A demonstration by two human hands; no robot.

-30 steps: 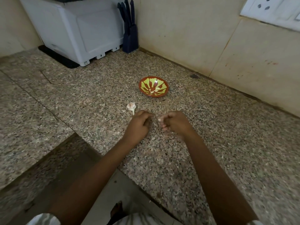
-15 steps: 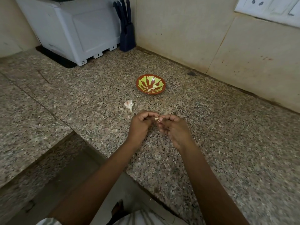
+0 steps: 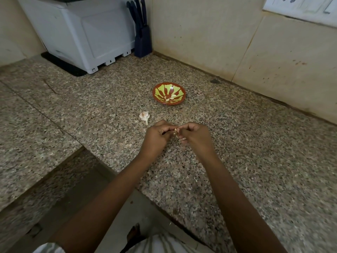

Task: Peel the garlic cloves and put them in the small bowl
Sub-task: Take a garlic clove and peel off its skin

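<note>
A small red bowl (image 3: 157, 88) with a yellow-green pattern stands on the granite counter (image 3: 255, 161), with a few pale peeled cloves (image 3: 168, 98) inside. A part of a garlic bulb (image 3: 144, 116) lies in front of it, to the left. Nearer me, my left hand (image 3: 156, 138) and my right hand (image 3: 196, 137) meet above the counter, fingertips together. Both pinch one small garlic clove (image 3: 175, 132), mostly hidden between the fingers.
A white appliance (image 3: 87, 33) on a black mat and a dark knife block (image 3: 142, 39) stand at the back left against the wall. The wall runs along the right behind the bowl. The counter's edge drops to a lower granite step (image 3: 36, 170) at the left.
My hands were apart on the counter a second ago. They have come together and lifted slightly, with the clove pinched between them. The bowl and bulb have not moved.
</note>
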